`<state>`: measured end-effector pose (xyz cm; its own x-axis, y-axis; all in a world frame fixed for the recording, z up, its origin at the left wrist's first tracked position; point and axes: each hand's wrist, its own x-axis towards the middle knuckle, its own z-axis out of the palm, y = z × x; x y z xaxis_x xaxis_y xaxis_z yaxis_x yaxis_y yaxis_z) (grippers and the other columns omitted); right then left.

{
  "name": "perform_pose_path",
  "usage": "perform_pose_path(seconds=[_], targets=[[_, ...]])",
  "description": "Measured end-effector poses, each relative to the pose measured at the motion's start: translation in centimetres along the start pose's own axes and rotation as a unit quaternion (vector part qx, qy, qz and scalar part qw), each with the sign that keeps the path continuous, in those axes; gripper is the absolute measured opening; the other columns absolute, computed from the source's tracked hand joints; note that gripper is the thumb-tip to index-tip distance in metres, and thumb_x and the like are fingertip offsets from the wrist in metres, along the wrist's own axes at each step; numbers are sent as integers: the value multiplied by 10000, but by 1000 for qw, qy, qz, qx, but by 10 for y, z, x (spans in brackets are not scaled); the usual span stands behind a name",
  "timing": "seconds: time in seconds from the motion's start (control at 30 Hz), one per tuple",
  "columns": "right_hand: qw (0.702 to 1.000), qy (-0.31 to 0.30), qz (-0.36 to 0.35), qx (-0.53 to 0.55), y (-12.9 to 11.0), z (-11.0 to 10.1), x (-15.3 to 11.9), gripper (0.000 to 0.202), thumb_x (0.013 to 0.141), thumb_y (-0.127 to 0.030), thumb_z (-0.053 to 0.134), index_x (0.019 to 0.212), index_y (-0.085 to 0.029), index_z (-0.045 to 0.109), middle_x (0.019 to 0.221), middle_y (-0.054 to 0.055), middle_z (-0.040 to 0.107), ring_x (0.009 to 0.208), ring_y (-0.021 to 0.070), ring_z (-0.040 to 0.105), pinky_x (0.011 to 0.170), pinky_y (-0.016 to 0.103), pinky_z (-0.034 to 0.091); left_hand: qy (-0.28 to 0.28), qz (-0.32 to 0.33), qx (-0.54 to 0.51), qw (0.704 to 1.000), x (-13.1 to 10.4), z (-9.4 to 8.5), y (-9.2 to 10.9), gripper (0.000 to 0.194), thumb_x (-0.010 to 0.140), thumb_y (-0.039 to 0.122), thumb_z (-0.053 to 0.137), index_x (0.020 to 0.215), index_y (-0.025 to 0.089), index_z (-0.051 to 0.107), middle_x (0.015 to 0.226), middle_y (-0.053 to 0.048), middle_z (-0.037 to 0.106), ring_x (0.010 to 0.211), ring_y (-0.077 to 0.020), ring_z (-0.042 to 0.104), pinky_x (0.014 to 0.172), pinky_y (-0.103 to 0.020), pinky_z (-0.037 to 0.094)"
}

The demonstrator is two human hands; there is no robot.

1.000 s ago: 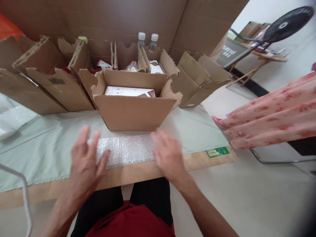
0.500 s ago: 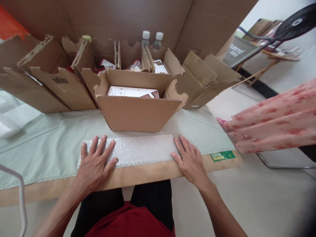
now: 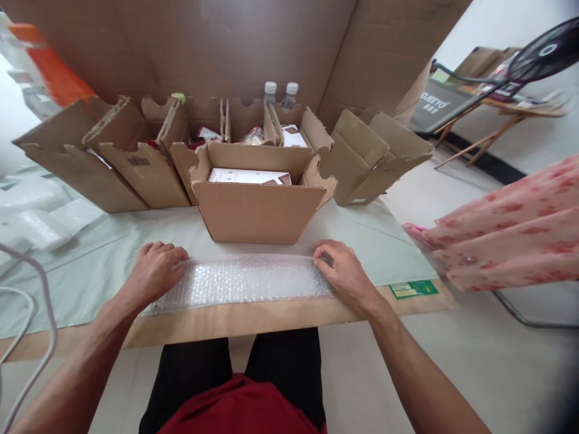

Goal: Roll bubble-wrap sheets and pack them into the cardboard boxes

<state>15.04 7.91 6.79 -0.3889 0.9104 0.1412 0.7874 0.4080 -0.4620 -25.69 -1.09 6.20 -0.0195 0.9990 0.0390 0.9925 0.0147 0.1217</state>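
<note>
A strip of clear bubble wrap point(image 3: 246, 281) lies flat along the table's front edge. My left hand point(image 3: 154, 271) grips its far left corner with curled fingers. My right hand point(image 3: 344, 274) pinches its far right corner the same way. Just behind the wrap stands an open cardboard box point(image 3: 257, 208) with a white carton point(image 3: 246, 176) lying inside it.
More open cardboard boxes point(image 3: 117, 163) line the back, two capped bottles point(image 3: 280, 93) behind them. Plastic bags point(image 3: 40, 211) lie at the left. A pale green sheet point(image 3: 90, 265) covers the wooden table. A person's pink patterned sleeve point(image 3: 506, 223) reaches in from the right.
My hands slid apart from flat on the wrap to its two ends, and their fingers have curled onto the far corners. The view tilted slightly.
</note>
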Motion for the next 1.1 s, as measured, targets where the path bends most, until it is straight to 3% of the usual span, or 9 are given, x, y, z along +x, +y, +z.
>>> perform_pose_path(seconds=[0.1,0.2,0.3,0.47,0.6,0.73,0.9,1.0,1.1], targets=[[997,75,-28,24,-11,-23,-14,134,912,-240,522,911,-237,656,917,43,751,876,236,690,838,406,539,68,3,-34,997,-10,-25,8,188,825,285,493,776,237,667,869,-83,720,889,-290,676,896,-473,527],[970,210,-117,45,-24,-45,-30,120,935,-206,559,910,-260,663,941,39,753,978,248,705,912,437,545,267,26,-78,960,-32,-51,20,94,888,259,549,855,232,633,1162,-65,695,1160,-298,658,1063,-530,496],[958,235,-162,42,-26,-47,-45,175,938,-144,557,864,-272,649,988,37,770,1104,264,705,965,479,540,349,71,-72,932,-55,-48,23,91,878,166,617,910,250,613,1272,-34,671,1323,-325,591,1160,-581,430],[977,70,-202,-25,-1,-13,-68,318,932,-57,441,974,-233,703,1124,47,799,1182,279,705,901,480,557,166,114,-58,978,-78,5,3,177,902,174,507,943,254,659,1222,-84,737,1277,-337,633,1116,-593,450],[985,47,-159,-54,5,-10,-75,258,978,-174,495,1054,-236,734,1181,64,783,1207,303,687,959,521,528,124,91,-86,984,-87,5,8,313,885,198,492,1165,232,628,1361,-125,670,1341,-328,584,1192,-616,342],[984,66,-160,-52,-48,7,-48,314,1039,-274,477,1265,-215,687,1316,94,726,1298,295,626,1044,516,495,145,100,-94,980,-67,-5,49,393,976,228,464,1354,225,575,1498,-126,583,1455,-286,483,1225,-540,337],[962,-72,-255,-65,-119,75,-12,495,1034,-382,534,1475,-160,540,1578,125,511,1471,284,447,1171,476,414,84,129,-18,988,-46,34,75,498,1031,344,428,1488,163,504,1580,-172,499,1499,-344,417,1228,-600,274],[966,-90,-223,-96,-92,83,-24,563,1017,-432,559,1515,-176,500,1630,125,438,1506,291,395,1222,503,343,63,119,4,991,-49,53,66,546,1032,389,424,1540,189,450,1624,-145,444,1532,-344,360,1248,-594,217],[981,-41,-104,-158,-26,55,-56,551,1032,-389,486,1546,-192,461,1611,144,462,1487,307,427,1175,547,380,60,119,-4,991,-53,57,62,545,1036,402,403,1546,213,436,1642,-119,423,1550,-334,327,1258,-587,186]])
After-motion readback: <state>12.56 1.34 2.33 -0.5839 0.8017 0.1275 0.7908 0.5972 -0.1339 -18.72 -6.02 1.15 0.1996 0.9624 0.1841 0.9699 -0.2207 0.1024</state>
